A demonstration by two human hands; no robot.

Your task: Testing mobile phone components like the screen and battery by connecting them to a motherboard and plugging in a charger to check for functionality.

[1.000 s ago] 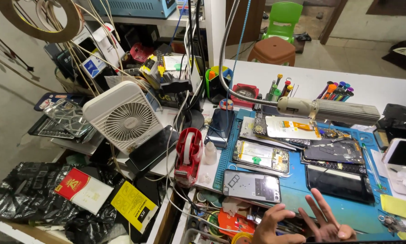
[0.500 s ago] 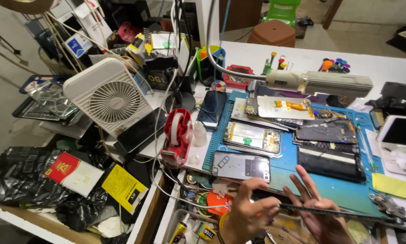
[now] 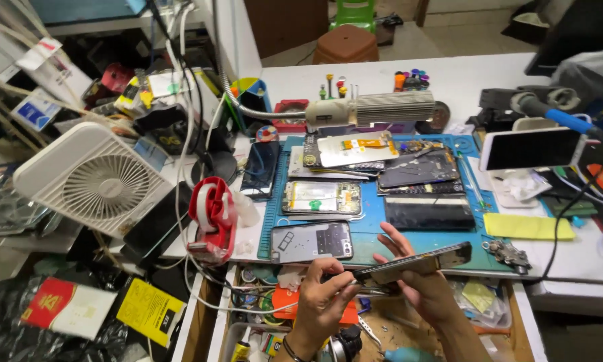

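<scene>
My right hand point(image 3: 427, 289) holds an opened phone body point(image 3: 418, 261) edge-up over the front edge of the blue work mat point(image 3: 375, 216). Its fingers are spread under and behind the phone. My left hand point(image 3: 323, 303) is closed in a pinch at the phone's left end, on a thin metal tweezer-like tool point(image 3: 372, 291) that lies just under the phone. Both hands hover above an open drawer point(image 3: 274, 310) full of small parts.
Several dismantled phones point(image 3: 313, 241) and screens point(image 3: 429, 213) lie on the mat under a gooseneck lamp point(image 3: 375, 108). A white fan point(image 3: 97, 179) and a red tape dispenser point(image 3: 211, 218) stand to the left. A phone on a stand point(image 3: 532, 147) and a yellow cloth point(image 3: 528, 226) are to the right.
My hands have come up into view and closed in on each other. The phone body now sits raised in my right hand, with my left hand pinching at its end.
</scene>
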